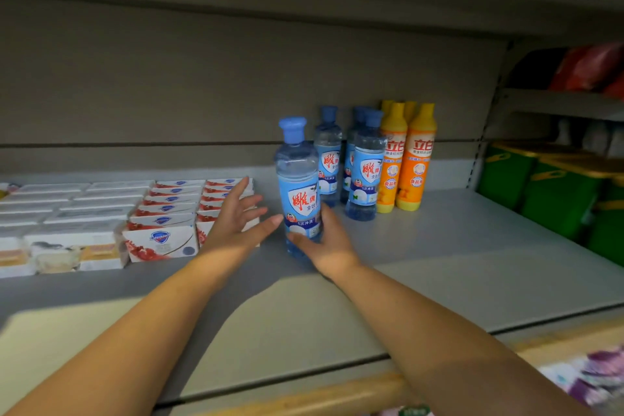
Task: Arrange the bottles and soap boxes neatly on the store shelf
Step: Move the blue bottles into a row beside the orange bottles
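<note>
Centre frame: the right hand (326, 241) wraps its fingers round the base of an upright clear blue-capped plastic bottle (299, 179) on the grey shelf (439, 263); the left hand (236, 223) is just beside it, fingers spread.

Both arms extended, left hand (236, 217) spread open, right hand (325, 243) gripping a bottle (299, 179).

Right hand (326, 243) around blue bottle (298, 179) on shelf (456, 263)

The right hand (329, 243) hides the bottom of the blue-capped bottle (297, 179). At the back edge of the shelf (456, 246), two yellow bottles (387, 104) show only their caps. The leftmost soap boxes (10, 257) are cut off. The purple packs (597, 371) look blurry.
</note>
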`<state>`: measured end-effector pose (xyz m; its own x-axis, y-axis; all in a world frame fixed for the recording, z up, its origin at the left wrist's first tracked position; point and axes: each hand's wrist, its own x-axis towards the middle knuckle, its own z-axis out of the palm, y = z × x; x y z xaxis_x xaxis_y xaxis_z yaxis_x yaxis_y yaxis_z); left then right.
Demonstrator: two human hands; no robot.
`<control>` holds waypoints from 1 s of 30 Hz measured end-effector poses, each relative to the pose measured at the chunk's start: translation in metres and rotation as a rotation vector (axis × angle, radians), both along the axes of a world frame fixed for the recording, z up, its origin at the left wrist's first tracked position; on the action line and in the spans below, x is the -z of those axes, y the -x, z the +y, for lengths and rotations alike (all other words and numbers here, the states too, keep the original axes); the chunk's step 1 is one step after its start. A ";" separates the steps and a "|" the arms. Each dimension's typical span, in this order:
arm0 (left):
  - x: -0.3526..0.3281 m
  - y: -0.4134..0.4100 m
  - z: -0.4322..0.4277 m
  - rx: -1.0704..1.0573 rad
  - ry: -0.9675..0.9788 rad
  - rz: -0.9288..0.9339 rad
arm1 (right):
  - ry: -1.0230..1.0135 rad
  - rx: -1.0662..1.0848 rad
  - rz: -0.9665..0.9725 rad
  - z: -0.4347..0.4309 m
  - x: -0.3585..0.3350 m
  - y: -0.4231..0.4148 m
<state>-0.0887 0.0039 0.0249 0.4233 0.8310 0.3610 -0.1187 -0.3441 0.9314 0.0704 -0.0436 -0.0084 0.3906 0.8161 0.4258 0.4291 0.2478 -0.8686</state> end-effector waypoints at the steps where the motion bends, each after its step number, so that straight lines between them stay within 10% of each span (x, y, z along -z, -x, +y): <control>1: -0.001 0.001 -0.002 0.018 -0.001 -0.061 | -0.005 0.009 -0.056 -0.002 -0.002 0.002; 10: -0.013 0.019 0.004 0.001 0.089 -0.338 | -0.028 0.049 -0.332 -0.005 -0.002 0.007; 19: -0.021 0.025 0.008 0.076 0.415 -0.552 | -0.207 -0.195 0.316 -0.011 -0.012 0.006; 27: -0.023 0.032 0.015 0.165 0.290 -0.506 | -0.460 -0.170 0.144 -0.019 -0.020 0.000; 30: -0.025 0.037 0.017 0.208 0.201 -0.496 | -0.350 -0.191 0.399 -0.019 -0.028 0.002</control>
